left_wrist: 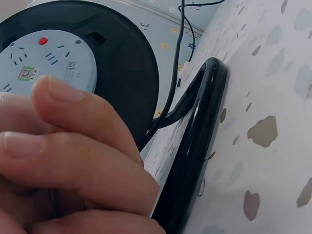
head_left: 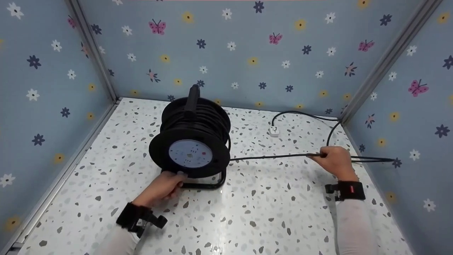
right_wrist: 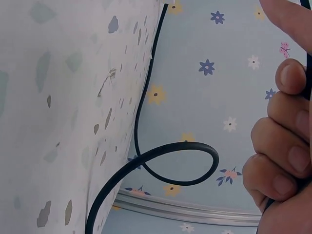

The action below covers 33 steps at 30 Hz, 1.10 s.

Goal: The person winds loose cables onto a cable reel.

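A black cable reel [head_left: 159, 152] stands on its tubular frame, with a pale round socket panel [head_left: 190, 153] facing me and black cable wound behind it. My left hand [head_left: 164, 186] grips the reel at the lower front edge of its disc; the exact part between the fingers is hidden. In the left wrist view its fingers [left_wrist: 83, 151] are curled in front of the socket panel. My right hand [head_left: 334, 161] holds the black cable [head_left: 269, 156] in curled fingers, well to the right of the reel. The cable runs fairly straight between them.
A white plug [head_left: 274, 131] lies on the speckled tabletop [head_left: 262, 212] near the back wall. Loose cable [right_wrist: 214, 161] loops beyond my right hand towards the right wall. Flower-patterned panels [head_left: 226, 42] with metal edge strips enclose the back and both sides.
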### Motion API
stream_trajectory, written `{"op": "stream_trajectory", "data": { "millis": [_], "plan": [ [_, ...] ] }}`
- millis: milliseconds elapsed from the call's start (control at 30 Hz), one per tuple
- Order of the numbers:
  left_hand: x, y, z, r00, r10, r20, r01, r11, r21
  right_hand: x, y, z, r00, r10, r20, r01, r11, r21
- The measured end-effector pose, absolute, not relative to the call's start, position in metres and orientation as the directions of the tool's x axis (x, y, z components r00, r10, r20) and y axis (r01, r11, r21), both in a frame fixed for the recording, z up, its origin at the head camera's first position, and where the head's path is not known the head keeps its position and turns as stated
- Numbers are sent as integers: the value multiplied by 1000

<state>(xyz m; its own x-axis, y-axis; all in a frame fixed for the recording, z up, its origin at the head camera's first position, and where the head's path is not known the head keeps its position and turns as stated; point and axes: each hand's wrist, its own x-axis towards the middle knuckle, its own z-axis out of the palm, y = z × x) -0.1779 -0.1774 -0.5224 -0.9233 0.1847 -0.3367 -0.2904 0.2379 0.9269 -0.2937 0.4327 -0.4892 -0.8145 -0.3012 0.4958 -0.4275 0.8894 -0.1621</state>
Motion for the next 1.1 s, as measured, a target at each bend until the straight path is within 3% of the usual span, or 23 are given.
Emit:
{"op": "stream_trajectory", "data": {
  "millis": [467, 1100],
  "plan": [
    [-178, -193, -517, -929, 161, -333, -284, 270, 920, -298, 418, -498, -837, -334, 433, -438, 884, -164],
    [-178, -223, -503, -923, 266, -279, -294, -15, 956, -297, 379, -504, -816, -439, 375, -527, 833, -170]
  ]
}}
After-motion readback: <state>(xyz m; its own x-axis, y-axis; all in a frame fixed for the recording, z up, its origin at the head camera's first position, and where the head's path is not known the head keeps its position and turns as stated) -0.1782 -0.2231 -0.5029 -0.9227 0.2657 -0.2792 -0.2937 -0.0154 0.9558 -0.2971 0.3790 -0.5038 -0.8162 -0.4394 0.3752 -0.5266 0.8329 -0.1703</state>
